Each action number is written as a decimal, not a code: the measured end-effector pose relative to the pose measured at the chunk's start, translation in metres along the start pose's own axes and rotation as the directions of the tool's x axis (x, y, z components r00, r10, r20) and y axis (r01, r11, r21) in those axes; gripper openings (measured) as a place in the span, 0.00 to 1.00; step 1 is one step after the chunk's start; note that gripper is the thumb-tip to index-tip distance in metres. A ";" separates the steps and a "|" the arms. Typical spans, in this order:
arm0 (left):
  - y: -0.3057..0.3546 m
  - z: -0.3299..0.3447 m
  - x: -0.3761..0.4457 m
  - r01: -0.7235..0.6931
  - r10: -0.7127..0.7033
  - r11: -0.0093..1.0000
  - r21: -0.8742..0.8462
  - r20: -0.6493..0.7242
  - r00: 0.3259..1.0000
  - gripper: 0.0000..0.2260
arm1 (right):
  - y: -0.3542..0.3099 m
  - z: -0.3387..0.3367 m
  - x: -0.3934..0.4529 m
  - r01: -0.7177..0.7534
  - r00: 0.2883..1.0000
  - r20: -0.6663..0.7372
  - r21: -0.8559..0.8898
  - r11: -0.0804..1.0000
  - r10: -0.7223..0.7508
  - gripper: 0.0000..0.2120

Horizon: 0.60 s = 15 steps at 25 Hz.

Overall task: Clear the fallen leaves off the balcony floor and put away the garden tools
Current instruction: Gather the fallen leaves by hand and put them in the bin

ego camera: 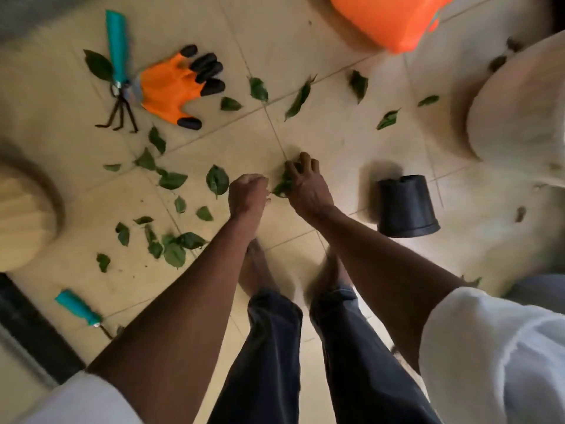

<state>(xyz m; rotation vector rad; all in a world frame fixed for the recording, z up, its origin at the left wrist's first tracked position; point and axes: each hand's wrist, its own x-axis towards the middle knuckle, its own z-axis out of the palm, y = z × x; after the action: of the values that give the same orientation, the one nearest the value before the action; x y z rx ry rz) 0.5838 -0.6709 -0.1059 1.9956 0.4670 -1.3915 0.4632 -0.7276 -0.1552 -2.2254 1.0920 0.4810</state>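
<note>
Crouched over the tiled floor point(321, 123), the right hand point(305, 185) grips a bunch of leaves point(284, 182); the left hand point(247, 194), just beside, is clenched. Right lies a tipped black pot point(406, 206); left, scattered leaves point(171, 180); beyond, rake point(117, 68), glove point(171, 87), orange bucket point(388, 19).

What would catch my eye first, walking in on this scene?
Probably the bright orange glove lying on the tiled floor at upper left, beside a teal-handled hand rake. Then the green leaves scattered across the tiles, and the right hand gripping a bunch of leaves at centre.
</note>
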 end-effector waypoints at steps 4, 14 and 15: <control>-0.013 0.004 0.004 0.053 -0.058 0.993 -0.102 -0.046 0.997 0.09 | 0.020 0.016 -0.002 0.110 0.991 -0.090 0.127 0.986 -0.099 0.15; 0.028 0.074 -0.032 0.103 0.004 0.921 -0.376 0.272 0.962 0.12 | 0.002 -0.094 -0.014 -0.329 0.907 0.145 0.831 0.449 0.396 0.06; 0.037 0.083 -0.032 0.069 0.020 0.915 -0.397 0.215 0.976 0.11 | 0.011 -0.106 -0.010 -0.320 0.924 0.164 0.827 0.463 0.346 0.04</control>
<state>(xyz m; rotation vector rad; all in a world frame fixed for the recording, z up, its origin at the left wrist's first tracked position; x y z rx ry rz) 0.5373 -0.7518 -0.0834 1.4938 0.6253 -1.3775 0.4548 -0.7971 -0.0742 -1.1363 1.3945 0.0112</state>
